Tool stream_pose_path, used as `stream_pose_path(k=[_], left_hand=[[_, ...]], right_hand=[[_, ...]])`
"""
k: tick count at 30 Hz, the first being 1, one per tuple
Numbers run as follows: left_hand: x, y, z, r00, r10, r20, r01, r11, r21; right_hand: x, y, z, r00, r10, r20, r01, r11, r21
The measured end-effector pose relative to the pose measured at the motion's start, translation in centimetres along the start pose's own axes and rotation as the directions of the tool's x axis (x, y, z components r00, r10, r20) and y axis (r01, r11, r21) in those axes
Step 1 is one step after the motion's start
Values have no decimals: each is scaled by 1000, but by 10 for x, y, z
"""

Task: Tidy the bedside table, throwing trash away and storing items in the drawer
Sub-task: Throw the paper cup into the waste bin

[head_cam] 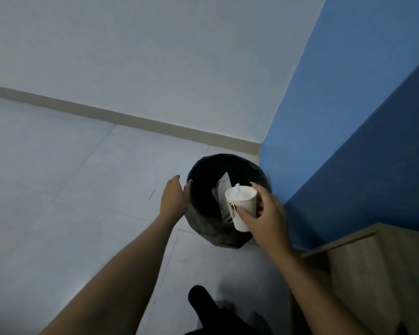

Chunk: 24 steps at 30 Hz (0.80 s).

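Observation:
A round trash bin (203,226) lined with a black bag stands on the floor in the room's corner. Inside it lies a white printed wrapper (221,189). My right hand (264,218) holds a white paper cup (242,206) over the bin's opening; crumpled white tissue sits in the cup. My left hand (174,197) rests against the bin's left rim, fingers curled on the bag's edge.
A wooden bedside table (373,267) stands at the lower right against the blue wall (361,129). The white wall and its beige skirting (131,119) run behind the bin. Pale floor tiles stretch to the left. My dark foot (203,303) is below the bin.

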<state>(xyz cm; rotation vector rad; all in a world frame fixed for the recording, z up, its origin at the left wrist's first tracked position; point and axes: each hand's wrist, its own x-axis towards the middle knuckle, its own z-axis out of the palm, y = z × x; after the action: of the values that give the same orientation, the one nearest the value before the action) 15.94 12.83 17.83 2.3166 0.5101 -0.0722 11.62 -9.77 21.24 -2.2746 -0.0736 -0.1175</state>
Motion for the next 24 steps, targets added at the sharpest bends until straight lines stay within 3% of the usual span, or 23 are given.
stream_pose_path(k=[7, 13, 24], left_hand=[[44, -14, 55, 999, -50, 4, 50, 998, -42], [55, -28, 76, 999, -44, -25, 43, 998, -35], [34, -25, 74, 995, -94, -46, 91, 994, -57]], right_hand=[[61, 38, 63, 995, 56, -83, -60, 997, -45], [78, 66, 92, 986, 149, -71, -154, 985, -71], [49, 65, 66, 995, 95, -43, -100, 988, -122]])
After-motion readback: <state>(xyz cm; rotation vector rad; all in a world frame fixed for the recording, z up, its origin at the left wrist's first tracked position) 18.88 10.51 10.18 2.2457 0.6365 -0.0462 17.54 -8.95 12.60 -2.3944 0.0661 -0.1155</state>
